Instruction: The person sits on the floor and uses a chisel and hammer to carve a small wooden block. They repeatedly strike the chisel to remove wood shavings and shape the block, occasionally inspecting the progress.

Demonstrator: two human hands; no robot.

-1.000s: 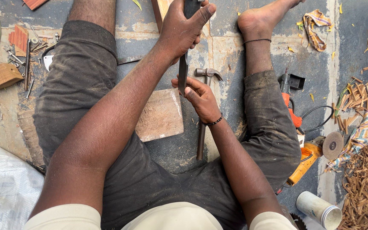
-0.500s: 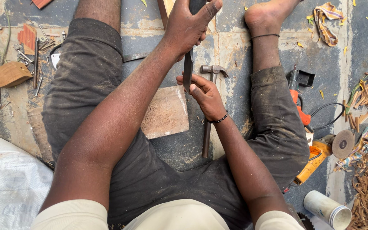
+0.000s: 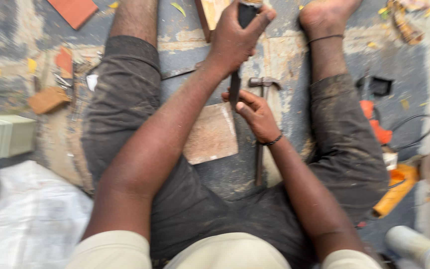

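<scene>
Your left hand [image 3: 235, 42] is gripping the long dark tool's [image 3: 236, 82] handle. Your right hand [image 3: 255, 112] is pinching its flat blade above the rough square tile [image 3: 210, 134].

The dark tool [image 3: 236, 84] is cut off at the top edge; its tip seems hidden behind the right hand [image 3: 256, 112].

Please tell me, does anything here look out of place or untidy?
Nothing looks broken. The floor is cluttered: a claw hammer lies between the legs, and an orange power tool with its cable lies loose beside the right leg.
</scene>
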